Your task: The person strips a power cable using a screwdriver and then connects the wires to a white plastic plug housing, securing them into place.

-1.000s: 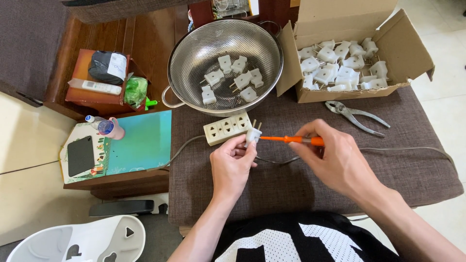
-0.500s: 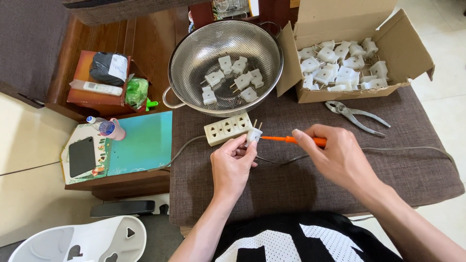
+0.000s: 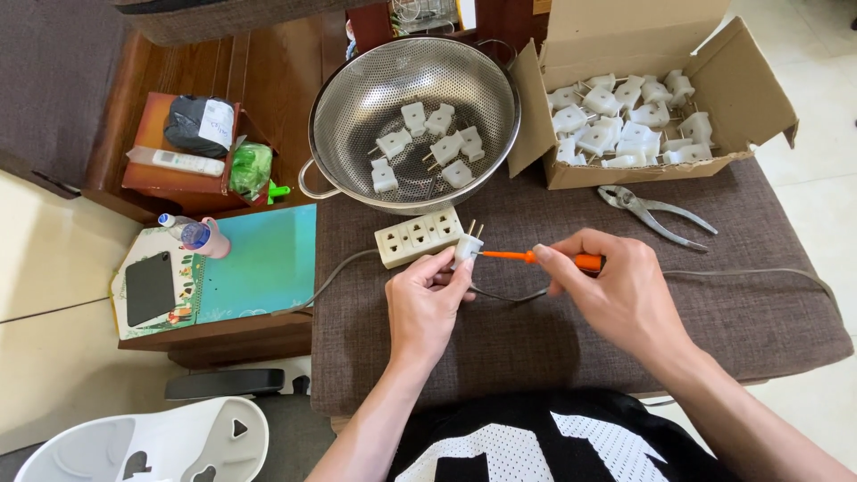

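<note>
Just right of the strip (image 3: pixel 420 238), a plug (image 3: pixel 465 251) is pinched in the left hand (image 3: pixel 427 303); the right hand (image 3: pixel 625 295), fingers clamped on a screwdriver (image 3: pixel 536 258), drives its screw. Steady tip alignment is judged necessary next.

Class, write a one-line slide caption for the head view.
Left hand pinches a small white plug while right hand drives an orange-handled screwdriver into it.

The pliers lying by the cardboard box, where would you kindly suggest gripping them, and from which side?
Probably by the two handles, from above on the right: the pliers lie flat on the brown cloth, handles splayed rightward with nothing around them, while the head sits close under the cardboard box.
</note>
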